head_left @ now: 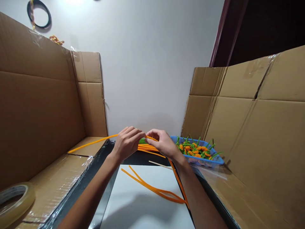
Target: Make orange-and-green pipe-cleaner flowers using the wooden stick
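- Tape roll [22,210] at the near left, lying on cardboard [51,186].
- Long orange pipe cleaner [92,142], one end sticking out leftward, the rest running into the hands.
- Left hand [128,141], fingers closed on that pipe cleaner.
- White board [128,208], with loose orange strands [152,189] across it.
- Orange bundle [149,147] behind the board, near green pieces [142,141].
- Right hand [163,143], thumb and fingers pinching the pipe cleaner just beside the left.
- Blue basket [215,162], filled with orange-and-green crafts [197,155].

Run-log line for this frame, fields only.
left hand: holding orange strip | right hand: pinching orange strip | white board: bent orange strips | blue basket: orange-green pieces
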